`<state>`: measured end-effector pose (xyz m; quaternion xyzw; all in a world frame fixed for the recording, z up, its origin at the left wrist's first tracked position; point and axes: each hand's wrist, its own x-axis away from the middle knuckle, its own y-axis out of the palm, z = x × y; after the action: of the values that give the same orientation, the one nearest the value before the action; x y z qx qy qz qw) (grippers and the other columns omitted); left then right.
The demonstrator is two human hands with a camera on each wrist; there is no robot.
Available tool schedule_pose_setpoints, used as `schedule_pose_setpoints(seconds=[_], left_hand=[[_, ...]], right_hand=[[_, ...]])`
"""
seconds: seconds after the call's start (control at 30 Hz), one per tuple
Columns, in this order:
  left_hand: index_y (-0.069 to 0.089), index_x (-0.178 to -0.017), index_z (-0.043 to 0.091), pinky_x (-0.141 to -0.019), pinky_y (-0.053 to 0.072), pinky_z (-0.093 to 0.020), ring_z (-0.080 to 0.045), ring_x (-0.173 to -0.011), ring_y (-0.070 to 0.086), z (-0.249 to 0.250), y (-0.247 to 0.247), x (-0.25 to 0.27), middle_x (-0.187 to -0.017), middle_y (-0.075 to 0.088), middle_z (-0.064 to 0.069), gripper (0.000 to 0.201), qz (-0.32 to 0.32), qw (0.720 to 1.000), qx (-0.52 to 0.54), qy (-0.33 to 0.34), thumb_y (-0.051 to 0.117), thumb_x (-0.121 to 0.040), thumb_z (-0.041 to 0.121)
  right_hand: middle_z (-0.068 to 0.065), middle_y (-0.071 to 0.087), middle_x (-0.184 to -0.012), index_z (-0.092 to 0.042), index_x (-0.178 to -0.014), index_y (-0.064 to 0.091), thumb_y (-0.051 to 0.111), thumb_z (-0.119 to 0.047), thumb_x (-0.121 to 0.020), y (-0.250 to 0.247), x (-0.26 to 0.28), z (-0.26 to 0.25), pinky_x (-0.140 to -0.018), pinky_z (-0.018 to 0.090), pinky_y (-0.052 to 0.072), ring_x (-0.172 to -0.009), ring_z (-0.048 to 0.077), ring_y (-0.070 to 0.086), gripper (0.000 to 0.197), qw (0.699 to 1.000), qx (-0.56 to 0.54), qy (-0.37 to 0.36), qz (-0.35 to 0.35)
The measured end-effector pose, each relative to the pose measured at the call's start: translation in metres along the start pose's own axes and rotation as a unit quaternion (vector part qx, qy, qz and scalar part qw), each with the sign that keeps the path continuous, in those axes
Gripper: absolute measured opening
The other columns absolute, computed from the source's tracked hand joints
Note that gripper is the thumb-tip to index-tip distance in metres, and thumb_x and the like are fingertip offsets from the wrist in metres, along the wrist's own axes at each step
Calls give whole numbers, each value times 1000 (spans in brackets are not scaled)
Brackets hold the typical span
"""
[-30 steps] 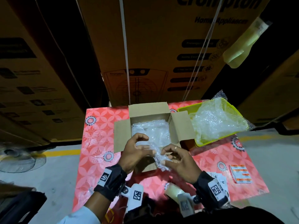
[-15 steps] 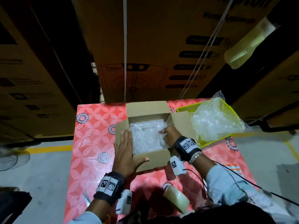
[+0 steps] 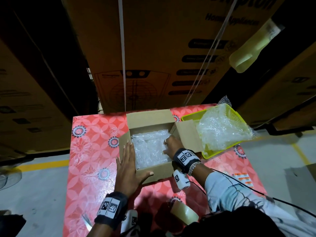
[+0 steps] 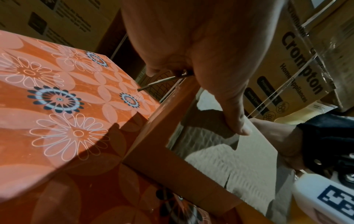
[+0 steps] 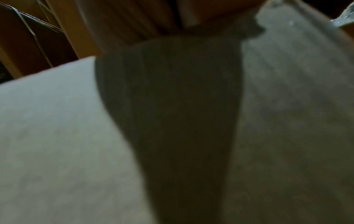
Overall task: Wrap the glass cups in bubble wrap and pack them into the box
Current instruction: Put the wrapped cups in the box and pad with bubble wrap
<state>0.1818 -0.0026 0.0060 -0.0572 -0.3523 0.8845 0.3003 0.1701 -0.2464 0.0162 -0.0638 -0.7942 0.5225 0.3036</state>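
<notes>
From my remote seat, the surface (image 3: 95, 151) fills the lower middle of the head view, with the box (image 3: 153, 173) at its centre, flaps up. A tray (image 3: 207, 155) of spare wrap (image 3: 222, 129) sits at 2 o'clock from the box. Wrapped cups (image 3: 150, 147) lie inside the box. My left hand (image 3: 128, 168) lies flat and straight-fingered against the 9 o'clock wall, thumb across the near corner, holding nothing. My right hand (image 3: 172, 144) reaches in at 3 o'clock; its fingers are hidden, so I cannot tell their grip. I judge the step is seating the bundle: brace the wall, press gently, fill gaps, avoid glass knocking glass.
</notes>
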Motion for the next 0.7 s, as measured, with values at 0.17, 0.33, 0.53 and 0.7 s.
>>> schedule_pose_setpoints(seconds=[0.17, 0.33, 0.53, 0.7], left_hand=[[-23, -159, 39, -125, -4, -47, -4, -155, -20, 0, -1, 1, -168, -26, 19, 141, 0, 1000, 1, 1, 84, -70, 64], [-22, -160, 35, -125, -4, -51, -6, -156, -19, 2, -5, 0, -168, -25, 15, 142, -8, 1000, -20, -3, 80, -69, 71], [-19, -162, 31, -126, 1, -55, -10, -157, -15, 5, -8, 0, -169, -25, 15, 141, -15, 999, -30, -3, 79, -69, 73], [-10, -164, 27, -128, -1, -50, -9, -157, -14, 14, -12, 2, -171, -15, 11, 135, -3, 999, -34, -1, 80, -73, 69]], right_hand=[[16, 70, -115, -4, -108, 72, 57, -5, -97, -7, 4, 11, -91, 27, 48, -113, 32, 66, 18, 999, -26, 6, -24], [14, 63, -134, -8, -128, 66, 55, 0, -95, -4, 15, 22, -104, 34, 50, -123, 29, 61, 36, 998, -10, -2, -59], [16, 65, -129, -9, -123, 66, 53, -4, -96, -5, 32, 13, -99, 38, 53, -116, 32, 63, 31, 997, -9, -28, -65], [11, 66, -131, -11, -118, 72, 50, -3, -99, -25, 55, 21, -103, 31, 48, -123, 26, 61, 30, 995, -74, -61, 16]])
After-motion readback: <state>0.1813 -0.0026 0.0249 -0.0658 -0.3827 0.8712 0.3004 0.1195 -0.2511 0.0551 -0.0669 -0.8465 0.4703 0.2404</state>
